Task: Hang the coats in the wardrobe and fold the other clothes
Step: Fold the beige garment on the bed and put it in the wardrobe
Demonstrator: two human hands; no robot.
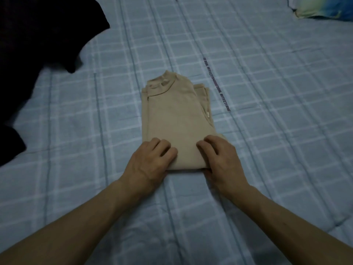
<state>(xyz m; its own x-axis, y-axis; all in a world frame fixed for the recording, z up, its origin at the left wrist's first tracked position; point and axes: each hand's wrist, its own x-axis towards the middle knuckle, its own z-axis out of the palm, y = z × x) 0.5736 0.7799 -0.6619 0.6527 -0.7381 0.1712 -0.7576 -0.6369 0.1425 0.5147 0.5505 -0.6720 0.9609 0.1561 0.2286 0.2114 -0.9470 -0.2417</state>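
A beige high-neck top [175, 115] lies folded into a narrow rectangle on the bed, collar pointing away from me. My left hand [150, 161] grips its near left corner, fingers curled on top of the fabric. At the near right corner my right hand [221, 159] holds the hem, fingers curled over it and the thumb under the edge. A black garment [38, 44] is heaped at the far left of the bed.
The bed is covered by a light blue checked sheet [267, 131] with a printed text stripe beside the top. A blue and pale yellow pillow [322, 6] sits in the far right corner.
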